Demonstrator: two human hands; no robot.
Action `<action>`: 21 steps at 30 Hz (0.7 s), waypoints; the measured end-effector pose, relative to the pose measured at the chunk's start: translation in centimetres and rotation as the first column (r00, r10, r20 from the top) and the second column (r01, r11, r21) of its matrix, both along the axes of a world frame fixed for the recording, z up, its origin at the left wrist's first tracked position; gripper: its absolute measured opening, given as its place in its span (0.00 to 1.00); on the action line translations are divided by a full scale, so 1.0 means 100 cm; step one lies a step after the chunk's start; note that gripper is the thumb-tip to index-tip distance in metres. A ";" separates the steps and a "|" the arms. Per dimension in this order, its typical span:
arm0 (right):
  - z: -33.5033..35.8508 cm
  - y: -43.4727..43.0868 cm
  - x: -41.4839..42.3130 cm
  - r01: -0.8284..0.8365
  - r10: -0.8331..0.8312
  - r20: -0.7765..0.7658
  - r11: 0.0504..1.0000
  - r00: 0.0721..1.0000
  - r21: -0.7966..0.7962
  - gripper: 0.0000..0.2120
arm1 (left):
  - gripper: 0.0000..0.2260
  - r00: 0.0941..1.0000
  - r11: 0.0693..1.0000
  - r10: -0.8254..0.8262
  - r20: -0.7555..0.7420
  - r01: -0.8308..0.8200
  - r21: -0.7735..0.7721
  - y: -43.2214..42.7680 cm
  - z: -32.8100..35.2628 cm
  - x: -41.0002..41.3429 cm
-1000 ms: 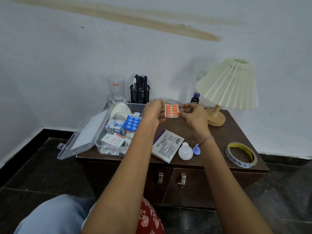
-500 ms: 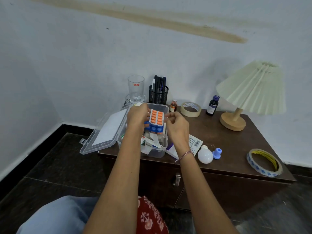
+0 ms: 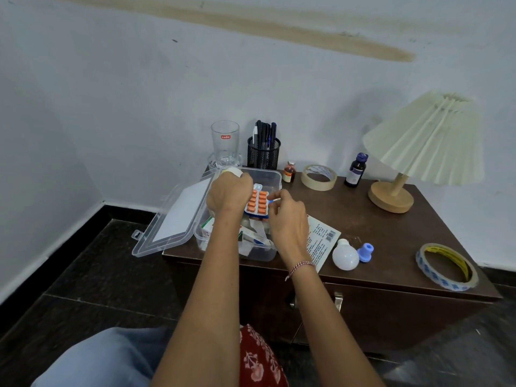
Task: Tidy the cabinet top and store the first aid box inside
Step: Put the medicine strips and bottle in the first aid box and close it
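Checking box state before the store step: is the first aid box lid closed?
No. The clear lid lies swung open to the left of the first aid box, with both hands over the open box holding an orange blister pack.

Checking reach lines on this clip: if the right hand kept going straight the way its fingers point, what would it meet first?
The right hand points up-left over the open first aid box. Its fingers would first meet the orange blister strip, which they seem already to touch; beyond it, the left hand. Depth is uncertain.

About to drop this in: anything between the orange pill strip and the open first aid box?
Nothing visible. Both hands hold the orange pill strip directly over the open first aid box, just above the packs already inside.
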State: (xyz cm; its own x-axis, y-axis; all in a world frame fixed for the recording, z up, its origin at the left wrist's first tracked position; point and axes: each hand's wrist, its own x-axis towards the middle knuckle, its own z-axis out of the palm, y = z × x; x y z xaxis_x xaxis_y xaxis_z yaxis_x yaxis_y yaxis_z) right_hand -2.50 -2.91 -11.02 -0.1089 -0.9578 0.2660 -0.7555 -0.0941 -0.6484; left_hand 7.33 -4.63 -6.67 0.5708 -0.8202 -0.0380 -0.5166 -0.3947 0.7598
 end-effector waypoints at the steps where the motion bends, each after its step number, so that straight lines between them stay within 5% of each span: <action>1: 0.000 0.001 -0.001 -0.014 0.014 0.015 1.000 1.000 0.004 0.11 | 0.16 0.999 1.000 0.015 0.048 -0.014 -0.004 0.001 0.001 -0.002; 5: 0.012 0.000 -0.016 -0.070 0.069 0.136 0.998 0.988 0.000 0.10 | 0.15 0.995 0.998 0.017 0.101 -0.011 -0.058 0.000 0.007 -0.006; 11: 0.050 -0.029 -0.058 -0.080 0.080 0.139 0.997 0.987 -0.006 0.09 | 0.16 0.980 0.962 -0.167 -0.112 0.137 -0.236 -0.007 0.023 -0.031; 16: 0.066 -0.082 -0.084 -0.097 0.076 0.175 0.988 0.982 0.116 0.14 | 0.08 0.878 0.945 -0.318 -0.357 0.266 -0.188 -0.049 0.035 -0.044; 21: 0.053 -0.130 -0.079 -0.148 0.059 0.252 0.925 0.966 0.350 0.21 | 0.21 0.835 0.935 -0.344 -0.430 0.346 -0.077 -0.084 0.033 -0.064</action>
State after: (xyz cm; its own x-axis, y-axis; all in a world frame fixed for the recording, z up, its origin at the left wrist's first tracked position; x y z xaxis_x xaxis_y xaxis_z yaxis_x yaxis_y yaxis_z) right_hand -10.43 -15.89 -5.69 -0.0202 -0.9922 -0.1229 -0.5777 0.1119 -0.8086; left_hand 0.94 -13.05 -3.34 0.1764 -0.9602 -0.2167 -0.2425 -0.2557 0.9358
